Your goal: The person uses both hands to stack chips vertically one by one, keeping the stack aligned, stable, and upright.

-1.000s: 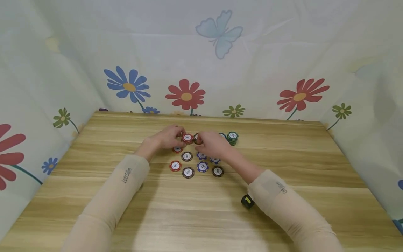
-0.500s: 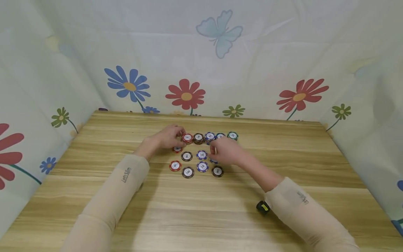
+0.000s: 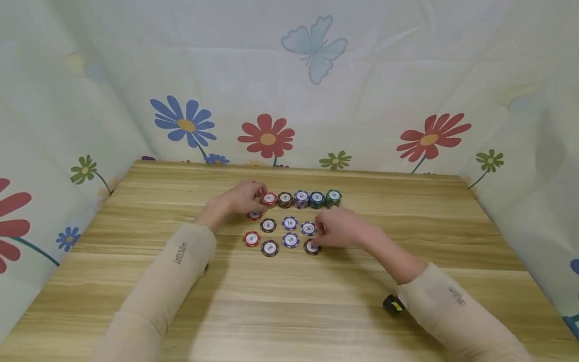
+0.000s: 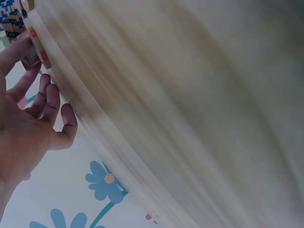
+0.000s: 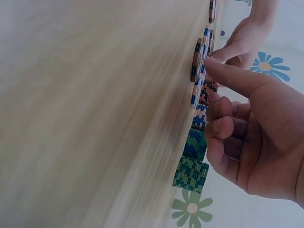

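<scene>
In the head view my left hand rests at the left end of a row of stacked poker chips. Its thumb and index finger are round the stack of red chips, also seen in the left wrist view. My right hand is over the right side of the loose chips. Its thumb reaches to a black 100 chip, partly covered, beside a blue 10 chip. In the right wrist view the fingers are loosely bent, with nothing seen between them and the thumb.
Right of the red stack stand black, blue, dark teal and green stacks. Several loose chips lie nearer, among them a red 5 chip and a black chip. A patterned curtain surrounds the wooden table.
My right hand has moved from the black stack rightward and nearer, to the loose black chip, uncovering the stacks. The left hand has stayed at the red stack.
</scene>
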{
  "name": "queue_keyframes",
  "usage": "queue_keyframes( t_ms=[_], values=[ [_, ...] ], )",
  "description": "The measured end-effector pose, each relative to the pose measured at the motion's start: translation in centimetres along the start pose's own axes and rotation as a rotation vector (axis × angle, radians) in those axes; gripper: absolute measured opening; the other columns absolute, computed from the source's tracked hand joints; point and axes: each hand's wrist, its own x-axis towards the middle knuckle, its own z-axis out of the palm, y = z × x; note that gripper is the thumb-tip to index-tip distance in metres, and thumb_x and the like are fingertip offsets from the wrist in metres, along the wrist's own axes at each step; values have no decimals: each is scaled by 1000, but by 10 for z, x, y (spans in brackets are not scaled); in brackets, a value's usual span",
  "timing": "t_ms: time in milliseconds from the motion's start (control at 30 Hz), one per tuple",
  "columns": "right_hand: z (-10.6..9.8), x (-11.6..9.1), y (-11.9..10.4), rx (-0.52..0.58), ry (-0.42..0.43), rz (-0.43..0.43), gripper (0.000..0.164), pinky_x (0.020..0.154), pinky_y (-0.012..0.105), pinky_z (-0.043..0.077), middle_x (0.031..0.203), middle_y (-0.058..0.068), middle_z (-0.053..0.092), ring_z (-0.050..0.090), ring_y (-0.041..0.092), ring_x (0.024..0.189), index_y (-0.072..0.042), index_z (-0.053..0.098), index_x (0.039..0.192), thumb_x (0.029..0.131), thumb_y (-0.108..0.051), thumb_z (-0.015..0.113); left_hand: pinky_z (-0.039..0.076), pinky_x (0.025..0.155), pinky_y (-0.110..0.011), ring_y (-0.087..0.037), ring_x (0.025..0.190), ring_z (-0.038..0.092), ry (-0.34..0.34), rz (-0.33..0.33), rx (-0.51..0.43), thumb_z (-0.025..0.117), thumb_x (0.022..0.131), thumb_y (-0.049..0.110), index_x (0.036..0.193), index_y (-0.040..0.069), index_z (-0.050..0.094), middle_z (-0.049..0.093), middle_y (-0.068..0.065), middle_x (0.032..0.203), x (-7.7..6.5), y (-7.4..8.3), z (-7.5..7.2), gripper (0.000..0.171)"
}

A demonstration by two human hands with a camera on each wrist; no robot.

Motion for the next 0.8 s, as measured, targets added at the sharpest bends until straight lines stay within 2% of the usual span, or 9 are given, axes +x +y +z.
queue_keyframes(
  t_ms=[233, 533, 667, 800],
  values=[
    [2, -6, 4, 26, -33, -15, 35, 57, 29, 44, 66, -8, 59, 52, 10, 58, -19, 60, 73, 89, -41, 81, 43, 103, -48, -31, 119, 50, 4, 6, 9, 76, 93, 26, 131, 8, 59, 56, -16, 129, 0, 7, 1, 46],
    [3, -8, 7, 21, -31, -15, 27, 62, 32, 48, 70, -9, 60, 56, 11, 63, -19, 63, 78, 88, -34, 82, 40, 108, -50, -31, 124, 46, -7, -11, 31, 74, 94, 39, 135, 13, 57, 51, -13, 136, 6, 11, 4, 51],
    [2, -9, 9, 17, -8, -4, 23, 60, 32, 47, 70, -8, 60, 55, 11, 63, -17, 67, 88, 89, -35, 82, 42, 106, -49, -30, 122, 47, -9, -7, 33, 74, 95, 40, 134, 14, 58, 51, -12, 134, 6, 15, 3, 50],
    [0, -10, 6, 39, -13, 2, 30, 56, 34, 46, 68, -6, 60, 55, 12, 60, -13, 69, 100, 88, -36, 82, 42, 105, -47, -29, 122, 48, -8, -2, 49, 74, 95, 40, 134, 13, 59, 52, -12, 133, 7, 20, 2, 50]
  ],
)
